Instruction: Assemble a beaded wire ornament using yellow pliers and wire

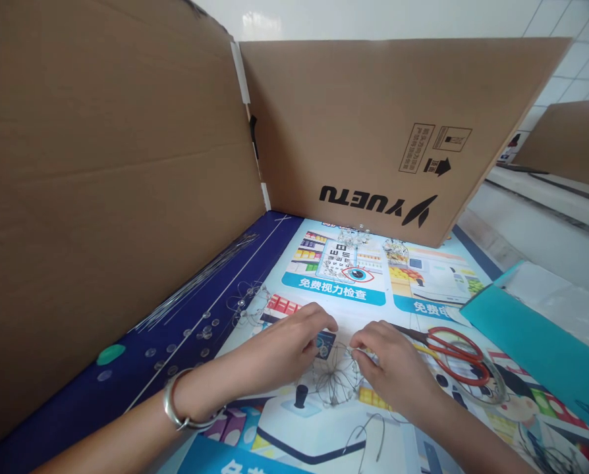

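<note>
Between my hands is a flower shape of thin silver wire [335,376], its loops spreading from a centre over the printed sheet. My left hand [297,339] is closed at its upper left edge, fingers curled and thumb tucked under. At its right edge my right hand [391,362] pinches with thumb and forefinger. The exact grip points are too fine to see clearly. Just beyond my right hand lie scissors with red handles [460,355], partly over a coil of wire [492,385]. Loose bent wires [366,434] rest nearer to me.
Cardboard panels [373,118] stand at the left and back. Straight wires [196,283] and clear round beads [205,329] lie on the blue strip at left. More wire shapes [396,249] sit near the back panel. A teal box [536,342] is at right.
</note>
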`<state>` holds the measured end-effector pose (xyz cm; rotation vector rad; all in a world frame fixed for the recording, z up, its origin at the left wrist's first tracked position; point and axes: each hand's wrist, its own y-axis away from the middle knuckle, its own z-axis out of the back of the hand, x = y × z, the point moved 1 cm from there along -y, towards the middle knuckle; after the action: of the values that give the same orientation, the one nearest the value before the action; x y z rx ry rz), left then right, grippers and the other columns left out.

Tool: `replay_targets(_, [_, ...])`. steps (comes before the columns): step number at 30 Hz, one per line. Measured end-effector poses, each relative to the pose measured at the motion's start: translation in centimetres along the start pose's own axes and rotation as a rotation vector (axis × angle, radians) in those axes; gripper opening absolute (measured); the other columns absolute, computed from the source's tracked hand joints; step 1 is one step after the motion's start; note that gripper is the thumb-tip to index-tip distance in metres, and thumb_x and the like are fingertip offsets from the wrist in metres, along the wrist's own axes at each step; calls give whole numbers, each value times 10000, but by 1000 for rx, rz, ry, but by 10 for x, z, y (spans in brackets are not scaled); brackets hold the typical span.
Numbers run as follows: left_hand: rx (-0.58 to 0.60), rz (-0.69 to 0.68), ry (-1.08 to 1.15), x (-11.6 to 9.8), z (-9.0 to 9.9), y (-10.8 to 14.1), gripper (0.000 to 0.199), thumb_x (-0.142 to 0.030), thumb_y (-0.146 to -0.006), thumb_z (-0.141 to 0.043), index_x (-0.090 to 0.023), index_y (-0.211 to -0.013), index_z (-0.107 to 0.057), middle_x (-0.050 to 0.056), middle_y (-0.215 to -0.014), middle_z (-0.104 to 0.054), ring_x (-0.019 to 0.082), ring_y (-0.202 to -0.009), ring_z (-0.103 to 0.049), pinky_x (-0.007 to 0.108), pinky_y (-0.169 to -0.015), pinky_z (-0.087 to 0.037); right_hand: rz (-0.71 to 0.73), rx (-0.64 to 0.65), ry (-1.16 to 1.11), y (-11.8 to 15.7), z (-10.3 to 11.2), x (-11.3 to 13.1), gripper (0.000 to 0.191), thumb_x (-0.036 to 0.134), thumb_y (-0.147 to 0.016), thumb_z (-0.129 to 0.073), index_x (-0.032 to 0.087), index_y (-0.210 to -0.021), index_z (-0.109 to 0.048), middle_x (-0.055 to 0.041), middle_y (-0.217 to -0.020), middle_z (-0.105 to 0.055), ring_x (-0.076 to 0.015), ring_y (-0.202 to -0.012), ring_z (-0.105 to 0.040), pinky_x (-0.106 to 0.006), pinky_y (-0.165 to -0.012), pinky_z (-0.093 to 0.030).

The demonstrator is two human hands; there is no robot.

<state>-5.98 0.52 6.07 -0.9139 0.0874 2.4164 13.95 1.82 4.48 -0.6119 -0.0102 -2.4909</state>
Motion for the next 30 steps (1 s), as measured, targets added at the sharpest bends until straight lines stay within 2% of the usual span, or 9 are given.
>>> replay_targets(12, [22, -25, 40, -4, 2, 0, 397, -5, -755, -386, -215, -1072, -501, 44, -1016, -523, 165, -909, -505, 292, -803, -431, -49, 46, -95, 3, -6, 0, 95, 163, -770, -508, 240, -820, -535, 9, -825, -574, -163, -800, -517, -280, -691, -393])
replay_targets(20, [53, -4, 59, -4, 1, 0, 381, -10, -761, -386, -219, -1058, -499, 32, -971, -516, 149, -837, -507, 269, -746, -430, -64, 46, -85, 4, -13, 0, 209, 163, -767, -506, 254, -949, -554, -14, -888, -565, -177, -838, -520, -284, -716, -404])
replay_targets(30, [63, 6, 69, -5, -6, -2, 381, -6, -750, -393, -219, -1043, -515, 27, -930, -510, 147, -794, -498, 258, -699, -423, -56, 56, -56, 3, -21, 1, 157, 172, -779, -505, 235, -906, -573, -25, -880, -551, -178, -860, -513, -283, -747, -389])
